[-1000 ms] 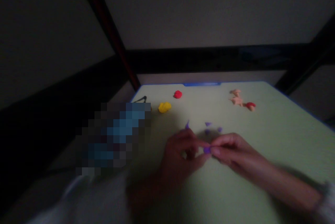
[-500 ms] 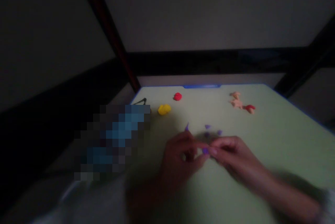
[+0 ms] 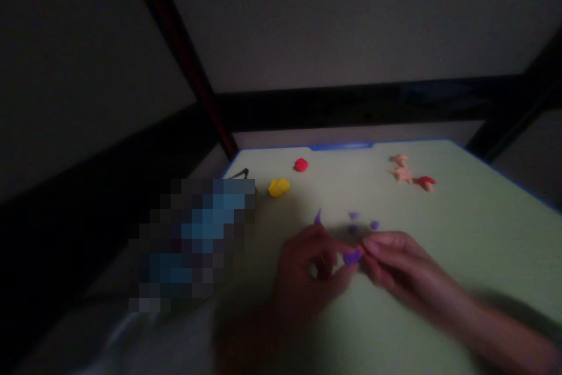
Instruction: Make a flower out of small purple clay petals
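A small purple lump of modelling clay (image 3: 351,257) is pinched between the thumb and forefinger of my left hand (image 3: 309,267). My right hand (image 3: 399,258) is closed in a pinch, its fingertips at the right edge of that lump. A tiny orange-pink spot shows there, too blurred to tell whether it is clay or a fingertip. Beyond the hands lie several small purple clay pieces (image 3: 353,215) on the pale board (image 3: 474,246). One pointed purple piece (image 3: 318,217) stands out just past my left knuckles.
Toward the back left of the board are a yellow clay lump (image 3: 279,187) and a red clay lump (image 3: 301,165). Peach clay pieces (image 3: 401,174) and a red-and-peach piece (image 3: 425,182) lie at the back right. A pixelated blue patch (image 3: 211,220) covers something along the left edge.
The purple lump shows more between my fingertips. My right thumb and fingertips have shifted up and slightly right relative to it. The whole view has moved slightly.
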